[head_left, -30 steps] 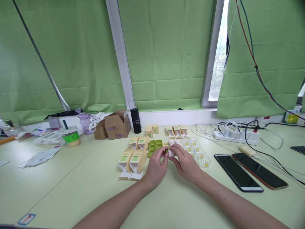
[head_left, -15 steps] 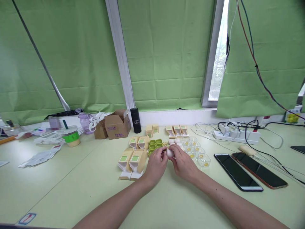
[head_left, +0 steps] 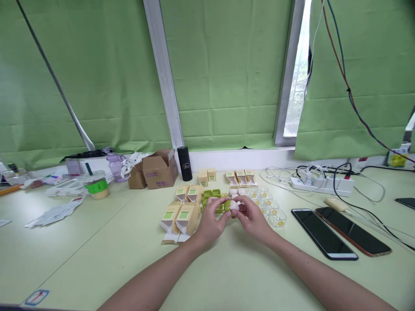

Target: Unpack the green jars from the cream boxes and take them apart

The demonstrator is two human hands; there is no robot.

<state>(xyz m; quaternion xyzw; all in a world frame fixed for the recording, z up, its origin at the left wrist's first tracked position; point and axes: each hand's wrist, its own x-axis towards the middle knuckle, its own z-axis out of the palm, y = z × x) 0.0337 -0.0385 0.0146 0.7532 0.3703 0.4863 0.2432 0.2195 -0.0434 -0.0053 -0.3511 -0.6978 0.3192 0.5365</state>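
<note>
Above the middle of the table, my left hand (head_left: 209, 223) pinches a small green plastic cup (head_left: 227, 206) between thumb and fingers. My right hand (head_left: 256, 222) has its fingers closed on a small white rounded piece (head_left: 234, 206). The two parts meet end to end; how deeply one sits in the other I cannot tell. Behind my left fingers lie more green cups (head_left: 211, 192), partly covered. Several white pieces (head_left: 241, 191) stand just beyond my right hand. Clear plastic containers with yellow centres (head_left: 277, 217) are grouped to its right.
Open tan cartons with green labels (head_left: 183, 216) lie left of my hands, and more cartons (head_left: 240, 177) stand at the back. Further off are a cardboard box (head_left: 158, 169) and a black bottle (head_left: 184, 164). Two phones (head_left: 324, 233) and a power strip (head_left: 324, 185) occupy the right.
The held piece has turned, so its green part now shows on the left with the white part on the right. My hands have shifted slightly apart.
</note>
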